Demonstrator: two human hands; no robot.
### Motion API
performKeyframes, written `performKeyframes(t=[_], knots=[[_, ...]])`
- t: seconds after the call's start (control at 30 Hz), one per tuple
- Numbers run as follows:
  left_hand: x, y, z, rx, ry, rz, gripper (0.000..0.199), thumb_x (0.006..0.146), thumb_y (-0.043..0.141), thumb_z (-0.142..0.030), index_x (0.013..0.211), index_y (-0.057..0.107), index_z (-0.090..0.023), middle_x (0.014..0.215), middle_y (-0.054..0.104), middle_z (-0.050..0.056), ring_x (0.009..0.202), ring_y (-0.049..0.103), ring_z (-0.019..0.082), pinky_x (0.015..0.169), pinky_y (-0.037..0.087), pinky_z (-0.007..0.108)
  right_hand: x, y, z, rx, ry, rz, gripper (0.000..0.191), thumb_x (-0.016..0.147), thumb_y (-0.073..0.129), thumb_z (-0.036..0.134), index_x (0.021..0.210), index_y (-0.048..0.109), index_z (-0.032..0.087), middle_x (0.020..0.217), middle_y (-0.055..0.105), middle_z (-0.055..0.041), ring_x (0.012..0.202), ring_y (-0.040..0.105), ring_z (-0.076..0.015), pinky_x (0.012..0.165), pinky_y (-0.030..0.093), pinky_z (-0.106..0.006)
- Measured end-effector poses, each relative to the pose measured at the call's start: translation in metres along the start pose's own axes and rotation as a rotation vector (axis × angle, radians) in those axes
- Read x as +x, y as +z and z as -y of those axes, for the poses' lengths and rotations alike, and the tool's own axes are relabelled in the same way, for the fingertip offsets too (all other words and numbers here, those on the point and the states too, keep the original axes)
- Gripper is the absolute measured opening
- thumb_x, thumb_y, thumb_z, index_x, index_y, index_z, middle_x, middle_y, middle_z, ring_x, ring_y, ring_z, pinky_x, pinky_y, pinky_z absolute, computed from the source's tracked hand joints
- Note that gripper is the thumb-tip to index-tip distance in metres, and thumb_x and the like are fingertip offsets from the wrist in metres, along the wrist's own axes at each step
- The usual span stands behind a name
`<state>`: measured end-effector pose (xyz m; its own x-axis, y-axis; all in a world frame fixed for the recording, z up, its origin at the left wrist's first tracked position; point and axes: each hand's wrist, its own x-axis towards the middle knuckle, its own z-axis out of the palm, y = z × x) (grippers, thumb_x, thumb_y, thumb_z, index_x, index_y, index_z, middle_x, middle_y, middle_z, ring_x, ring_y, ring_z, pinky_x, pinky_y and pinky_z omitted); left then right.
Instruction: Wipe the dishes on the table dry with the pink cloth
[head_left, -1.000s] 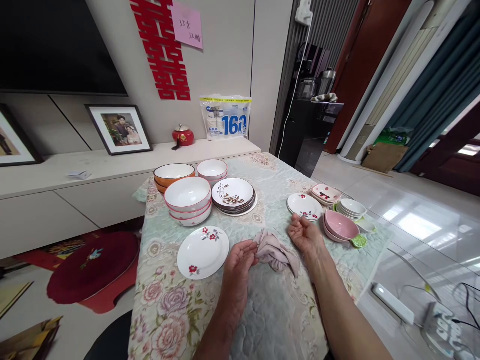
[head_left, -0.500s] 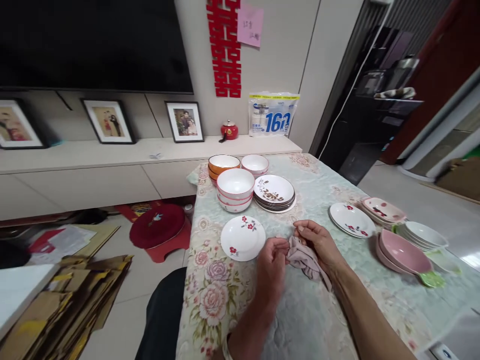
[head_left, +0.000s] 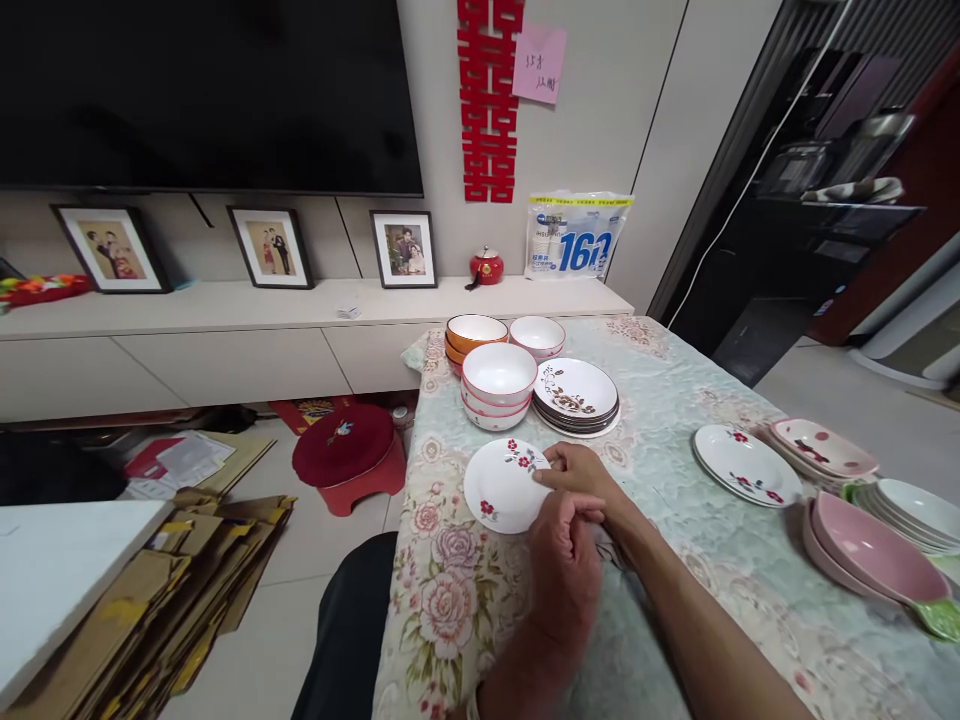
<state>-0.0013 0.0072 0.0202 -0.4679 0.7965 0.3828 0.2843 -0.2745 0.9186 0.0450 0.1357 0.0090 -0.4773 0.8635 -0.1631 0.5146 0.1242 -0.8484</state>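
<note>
Head cam: right hand part-open, fingers on the plate rim around 3 o'clock, can't tell if it's gripping. Left hand half-curled near 4 o'clock, grip unclear.

The right hand has moved across to the single flowered plate, seemingly touching its rim.

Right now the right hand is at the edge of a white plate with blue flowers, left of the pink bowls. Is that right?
Not quite: the head view shows red flowers, not blue, on the white plate. The right hand is at the plate's edge, left of the pink bowls.
</note>
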Motion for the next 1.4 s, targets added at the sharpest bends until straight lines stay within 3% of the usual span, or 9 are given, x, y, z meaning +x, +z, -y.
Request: performKeyframes(t=[0.2, 0.43, 0.63, 0.77, 0.83, 0.9, 1.03, 1.2, 1.4], knots=[[-0.002, 0.002, -0.003, -0.046, -0.024, 0.039, 0.034, 0.076, 0.040, 0.000, 0.082, 0.069, -0.019, 0.069, 0.069, 0.002, 0.070, 0.067, 0.018, 0.070, 0.050, 0.030, -0.008, -0.004, 0.000, 0.090, 0.006, 0.069, 0.023, 0.058, 0.074, 0.034, 0.066, 0.059, 0.018, 0.056, 0.054, 0.0046, 0.055, 0.046, -0.0111, 0.052, 0.032, -0.023], [-0.001, 0.000, -0.004, -0.083, -0.107, 0.059, 0.031, 0.078, 0.043, -0.004, 0.080, 0.069, -0.021, 0.072, 0.072, 0.004, 0.074, 0.067, 0.021, 0.074, 0.050, 0.032, -0.023, -0.006, -0.002, 0.365, 0.071, 0.058, 0.031, 0.055, 0.074, 0.041, 0.061, 0.050, 0.021, 0.045, 0.044, 0.0081, 0.042, 0.035, -0.0075, 0.043, 0.023, -0.023], [0.013, -0.014, -0.007, 0.070, 0.086, -0.108, 0.035, 0.075, 0.040, 0.000, 0.080, 0.067, -0.022, 0.079, 0.070, 0.005, 0.081, 0.064, 0.022, 0.077, 0.049, 0.035, -0.037, -0.016, 0.002, 0.604, 0.163, -0.003, 0.025, 0.053, 0.076, 0.028, 0.060, 0.054, 0.019, 0.044, 0.048, 0.0082, 0.040, 0.035, -0.0063, 0.043, 0.021, -0.021], [0.023, -0.026, -0.008, 0.141, 0.168, -0.239, 0.035, 0.077, 0.040, 0.000, 0.089, 0.066, -0.021, 0.098, 0.069, 0.008, 0.101, 0.059, 0.024, 0.097, 0.043, 0.041, -0.044, -0.032, 0.005, 0.664, 0.184, -0.026, 0.029, 0.052, 0.080, 0.027, 0.061, 0.054, 0.019, 0.045, 0.050, 0.0082, 0.041, 0.037, -0.0066, 0.043, 0.023, -0.021], [0.026, -0.028, -0.005, 0.141, 0.096, -0.340, 0.034, 0.077, 0.044, -0.004, 0.101, 0.063, -0.019, 0.117, 0.063, 0.012, 0.115, 0.054, 0.026, 0.105, 0.037, 0.044, -0.047, -0.040, 0.005, 0.696, 0.194, -0.045, 0.031, 0.052, 0.083, 0.028, 0.062, 0.055, 0.018, 0.048, 0.053, 0.0072, 0.043, 0.041, -0.0073, 0.044, 0.026, -0.021], [0.027, -0.026, 0.001, 0.049, -0.064, -0.399, 0.041, 0.075, 0.050, -0.009, 0.115, 0.057, -0.017, 0.129, 0.056, 0.015, 0.125, 0.049, 0.027, 0.108, 0.035, 0.045, -0.050, -0.048, 0.004, 0.732, 0.203, -0.073, 0.031, 0.052, 0.083, 0.027, 0.063, 0.057, 0.018, 0.049, 0.056, 0.0060, 0.043, 0.044, -0.0083, 0.045, 0.029, -0.021], [0.025, -0.013, 0.012, -0.358, -0.514, -0.324, 0.051, 0.073, 0.059, -0.016, 0.123, 0.048, -0.016, 0.123, 0.063, 0.015, 0.112, 0.062, 0.027, 0.093, 0.050, 0.039, -0.051, -0.055, 0.000, 0.787, 0.176, -0.114, 0.031, 0.052, 0.084, 0.028, 0.065, 0.057, 0.018, 0.051, 0.057, 0.0048, 0.042, 0.044, -0.0094, 0.044, 0.030, -0.023], [0.019, 0.000, 0.010, -0.645, -0.632, -0.169, 0.046, 0.070, 0.063, -0.021, 0.116, 0.058, -0.015, 0.113, 0.071, 0.011, 0.102, 0.068, 0.025, 0.089, 0.053, 0.036, -0.050, -0.051, -0.002, 0.761, 0.137, -0.079, 0.031, 0.056, 0.084, 0.030, 0.066, 0.057, 0.018, 0.051, 0.054, 0.0054, 0.042, 0.040, -0.0079, 0.044, 0.028, -0.022], [0.018, -0.004, 0.007, -0.720, -0.677, -0.263, 0.060, 0.067, 0.065, -0.021, 0.127, 0.055, -0.016, 0.114, 0.072, 0.011, 0.102, 0.069, 0.026, 0.086, 0.055, 0.037, -0.059, -0.065, -0.004, 0.533, 0.058, 0.100, 0.028, 0.066, 0.081, 0.039, 0.077, 0.066, 0.017, 0.062, 0.060, 0.0022, 0.054, 0.048, -0.0106, 0.051, 0.035, -0.022]])
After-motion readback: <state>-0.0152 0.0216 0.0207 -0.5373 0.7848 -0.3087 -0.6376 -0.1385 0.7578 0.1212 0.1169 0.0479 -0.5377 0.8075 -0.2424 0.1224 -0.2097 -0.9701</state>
